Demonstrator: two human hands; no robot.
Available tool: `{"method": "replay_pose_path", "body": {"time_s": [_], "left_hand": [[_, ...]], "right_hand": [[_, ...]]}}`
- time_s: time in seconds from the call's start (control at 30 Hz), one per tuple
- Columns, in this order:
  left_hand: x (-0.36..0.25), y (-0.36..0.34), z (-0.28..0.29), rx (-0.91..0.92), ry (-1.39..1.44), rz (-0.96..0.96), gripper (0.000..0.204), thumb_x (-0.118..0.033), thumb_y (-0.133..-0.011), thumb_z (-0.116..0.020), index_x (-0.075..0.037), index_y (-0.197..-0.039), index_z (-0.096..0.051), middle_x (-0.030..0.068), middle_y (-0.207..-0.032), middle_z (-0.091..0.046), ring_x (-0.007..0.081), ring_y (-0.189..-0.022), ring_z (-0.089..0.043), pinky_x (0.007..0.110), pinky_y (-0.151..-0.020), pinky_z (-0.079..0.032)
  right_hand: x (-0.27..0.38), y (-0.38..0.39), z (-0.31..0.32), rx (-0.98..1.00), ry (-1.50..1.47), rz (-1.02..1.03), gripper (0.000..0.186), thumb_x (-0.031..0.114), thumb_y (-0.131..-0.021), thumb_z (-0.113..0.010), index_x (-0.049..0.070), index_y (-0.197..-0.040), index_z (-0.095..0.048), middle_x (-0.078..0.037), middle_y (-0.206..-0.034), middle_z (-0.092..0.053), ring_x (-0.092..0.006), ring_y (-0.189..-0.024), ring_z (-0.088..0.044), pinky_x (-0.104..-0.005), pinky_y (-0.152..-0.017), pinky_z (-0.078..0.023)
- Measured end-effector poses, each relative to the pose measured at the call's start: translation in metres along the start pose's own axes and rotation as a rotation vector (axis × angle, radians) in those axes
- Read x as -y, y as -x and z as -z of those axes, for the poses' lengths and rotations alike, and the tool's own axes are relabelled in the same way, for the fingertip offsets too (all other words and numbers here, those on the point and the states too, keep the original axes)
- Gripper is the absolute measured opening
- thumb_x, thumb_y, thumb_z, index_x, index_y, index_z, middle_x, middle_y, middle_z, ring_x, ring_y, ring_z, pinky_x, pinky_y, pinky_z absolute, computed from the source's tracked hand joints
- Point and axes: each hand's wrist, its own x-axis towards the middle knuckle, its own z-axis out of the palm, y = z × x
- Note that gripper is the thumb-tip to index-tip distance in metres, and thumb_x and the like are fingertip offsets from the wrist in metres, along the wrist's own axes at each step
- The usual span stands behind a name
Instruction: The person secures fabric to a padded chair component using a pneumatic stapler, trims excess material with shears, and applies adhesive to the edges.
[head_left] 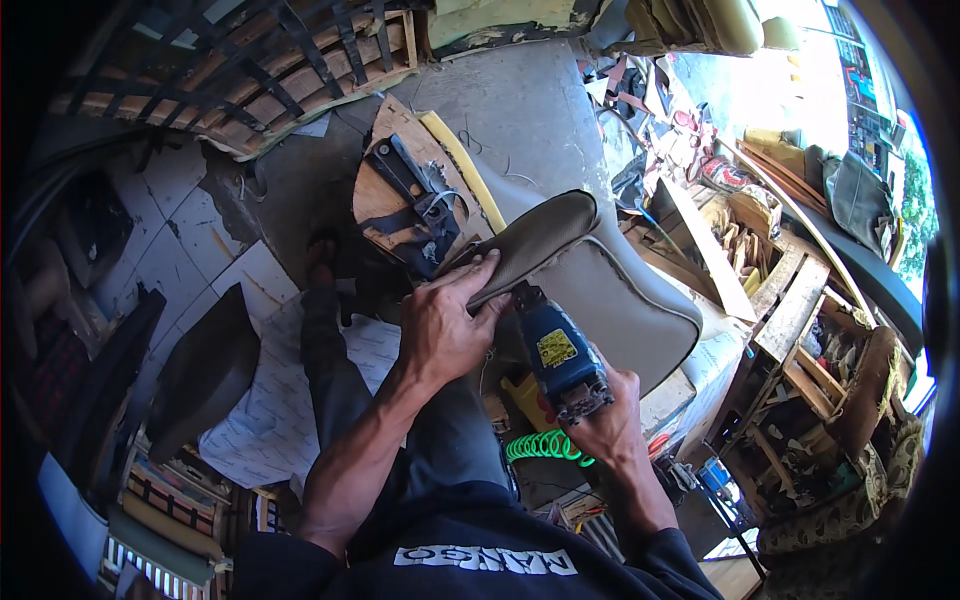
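The clearest danger is to the left hand [432,335]: its thumb lies just beside the nose of the blue, box-shaped power tool with a yellow label [548,325], so a slip of the tool or a poorly judged angle could drive it into the thumb. If the left grip slackened, the grey-brown, padded cushion with piped edges [625,295] could shift and its cover could crease. The bright green coiled hose [545,447] hangs beneath the right hand [610,410] and might snag and tug the aim aside. As for position, the cushion lies ahead of both hands, its bulk beyond the tool and to the right; the left fingers [482,270] are pinching its near edge. The right fingers are wrapped around the tool's rear, though whether one presses a trigger cannot be told.
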Motion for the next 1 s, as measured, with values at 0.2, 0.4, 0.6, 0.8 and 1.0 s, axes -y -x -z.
{"method": "replay_pose_path", "body": {"time_s": [0.2, 0.4, 0.6, 0.8, 1.0], "left_hand": [[0.008, 0.002, -0.001, 0.008, 0.039, -0.07, 0.054, -0.013, -0.087, -0.077, -0.002, -0.138, -0.064, 0.0218, -0.131, -0.068, 0.0372, -0.119, -0.067, 0.041, -0.103, -0.054], [0.011, 0.011, 0.013, 0.053, 0.086, -0.117, 0.062, -0.009, -0.083, -0.08, -0.002, -0.141, -0.06, 0.0237, -0.134, -0.065, 0.0391, -0.119, -0.067, 0.042, -0.101, -0.055], [0.023, 0.002, 0.018, 0.15, 0.089, -0.179, 0.06, -0.005, -0.083, -0.079, -0.002, -0.14, -0.061, 0.0239, -0.13, -0.068, 0.0363, -0.121, -0.068, 0.04, -0.1, -0.056], [0.022, -0.002, 0.021, 0.175, 0.126, -0.153, 0.054, 0.0, -0.084, -0.075, 0.0, -0.137, -0.064, 0.0237, -0.128, -0.069, 0.0345, -0.12, -0.068, 0.038, -0.101, -0.055], [0.023, -0.002, 0.025, 0.184, 0.114, -0.154, 0.057, -0.002, -0.085, -0.075, -0.001, -0.141, -0.061, 0.0242, -0.133, -0.067, 0.035, -0.124, -0.067, 0.038, -0.104, -0.053]], "right_hand": [[0.004, 0.0, -0.009, -0.036, 0.068, -0.019, 0.054, 0.009, -0.072, -0.084, 0.0, -0.121, -0.064, -0.022, -0.096, -0.075, -0.0388, -0.091, -0.076, -0.0422, -0.081, -0.059], [0.009, -0.001, -0.004, 0.013, 0.004, -0.07, 0.045, 0.009, -0.076, -0.081, 0.001, -0.118, -0.065, -0.022, -0.094, -0.075, -0.0382, -0.089, -0.076, -0.041, -0.079, -0.059], [0.0, 0.016, -0.024, -0.012, -0.073, -0.053, 0.046, 0.009, -0.077, -0.079, 0.001, -0.12, -0.066, -0.019, -0.098, -0.075, -0.038, -0.092, -0.075, -0.0418, -0.085, -0.057], [0.001, 0.016, -0.032, -0.011, -0.056, -0.042, 0.049, 0.009, -0.076, -0.08, 0.001, -0.122, -0.065, -0.019, -0.098, -0.075, -0.0381, -0.092, -0.075, -0.0419, -0.085, -0.057], [0.001, 0.013, -0.04, -0.086, 0.052, 0.037, 0.049, 0.013, -0.079, -0.084, 0.0, -0.122, -0.066, -0.018, -0.098, -0.077, -0.0303, -0.088, -0.078, -0.0373, -0.081, -0.06]]}}
